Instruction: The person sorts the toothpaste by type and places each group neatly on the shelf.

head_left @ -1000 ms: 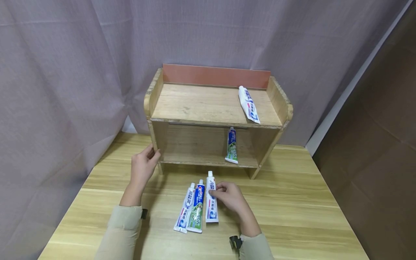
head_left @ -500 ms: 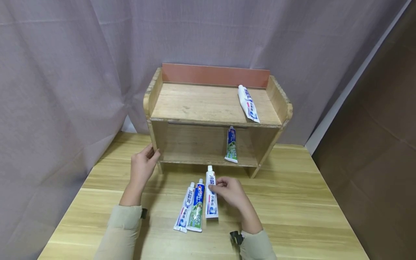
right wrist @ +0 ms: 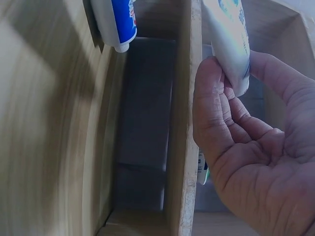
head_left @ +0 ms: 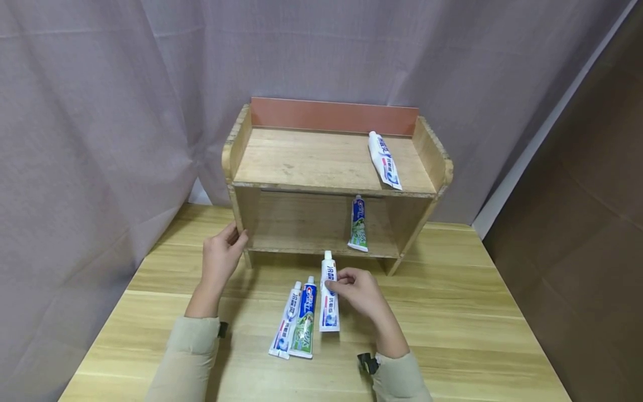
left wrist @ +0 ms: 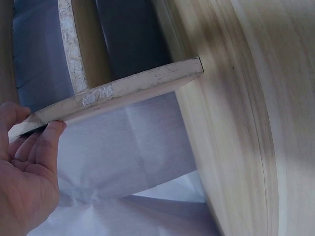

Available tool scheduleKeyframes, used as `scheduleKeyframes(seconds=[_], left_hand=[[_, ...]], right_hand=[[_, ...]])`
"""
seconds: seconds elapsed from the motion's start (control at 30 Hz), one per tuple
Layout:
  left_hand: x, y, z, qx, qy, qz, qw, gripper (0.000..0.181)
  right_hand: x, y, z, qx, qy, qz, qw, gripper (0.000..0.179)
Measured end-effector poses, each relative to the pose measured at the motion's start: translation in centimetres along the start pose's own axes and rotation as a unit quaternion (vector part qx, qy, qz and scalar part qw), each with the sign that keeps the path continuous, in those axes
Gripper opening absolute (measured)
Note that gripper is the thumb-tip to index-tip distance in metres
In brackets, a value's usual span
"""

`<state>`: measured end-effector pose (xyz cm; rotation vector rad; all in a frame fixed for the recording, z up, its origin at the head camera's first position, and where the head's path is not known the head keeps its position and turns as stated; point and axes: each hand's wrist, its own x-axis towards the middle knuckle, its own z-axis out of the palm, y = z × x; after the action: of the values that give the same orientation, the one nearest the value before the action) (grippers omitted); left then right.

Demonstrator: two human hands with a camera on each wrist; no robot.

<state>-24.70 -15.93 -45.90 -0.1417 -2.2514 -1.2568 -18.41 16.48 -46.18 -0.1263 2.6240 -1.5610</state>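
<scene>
Between thumb and fingers my right hand [head_left: 360, 290] pinches a white toothpaste tube [head_left: 329, 312], cap pointing at the shelf; the right wrist view shows the held tube [right wrist: 229, 44] close up. My left hand [head_left: 220, 257] grips the left side panel of the wooden shelf [head_left: 301, 162], with thumb and fingers on either side of the board [left wrist: 133, 86] in the left wrist view. Left of the held tube, a white toothpaste tube [head_left: 286, 324] and a blue-green toothpaste tube [head_left: 303, 324] lie side by side on the table.
On the upper board lies another white toothpaste tube [head_left: 384, 162], toward the right. A blue-green toothpaste tube [head_left: 358, 226] lies on the lower board. The shelf stands on a wood-grain table [head_left: 462, 312], with a grey curtain [head_left: 311, 50] behind it.
My right hand has lifted the white toothpaste tube and moved it forward, toward the shelf, and slightly right. The left hand keeps its place on the side panel.
</scene>
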Motion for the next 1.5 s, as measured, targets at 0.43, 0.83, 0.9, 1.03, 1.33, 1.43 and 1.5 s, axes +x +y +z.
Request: scheduleKeyframes(seconds=[0.43, 0.83, 0.9, 1.03, 1.33, 1.43, 1.5], left_hand=[[-0.1, 0.1, -0.1, 0.01, -0.001, 0.003, 0.9999, 0.033], [-0.1, 0.0, -0.1, 0.011, -0.003, 0.003, 0.9999, 0.033], [-0.1, 0.0, -0.1, 0.011, -0.003, 0.005, 0.9999, 0.034], [-0.1, 0.0, -0.1, 0.011, -0.001, 0.007, 0.9999, 0.034], [-0.1, 0.1, 0.0, 0.002, -0.001, 0.002, 1.0, 0.033], [-0.1, 0.2, 0.0, 0.003, 0.0, 0.003, 1.0, 0.033], [-0.1, 0.2, 0.0, 0.004, 0.001, 0.004, 1.0, 0.034]], right_hand=[[0.3, -1.0, -0.7, 0.013, 0.005, -0.011, 0.9998, 0.021], [0.4, -1.9, -1.2, 0.017, 0.005, -0.006, 0.9998, 0.021], [0.4, -2.0, -1.2, 0.016, 0.005, -0.007, 0.9998, 0.021], [0.5, -2.2, -1.3, 0.017, 0.006, -0.007, 0.9998, 0.021], [0.5, -2.3, -1.3, 0.024, 0.001, -0.006, 0.9997, 0.023], [0.5, -2.3, -1.3, 0.021, -0.001, -0.008, 0.9997, 0.024], [0.5, -2.4, -1.3, 0.019, -0.001, -0.008, 0.9998, 0.024]])
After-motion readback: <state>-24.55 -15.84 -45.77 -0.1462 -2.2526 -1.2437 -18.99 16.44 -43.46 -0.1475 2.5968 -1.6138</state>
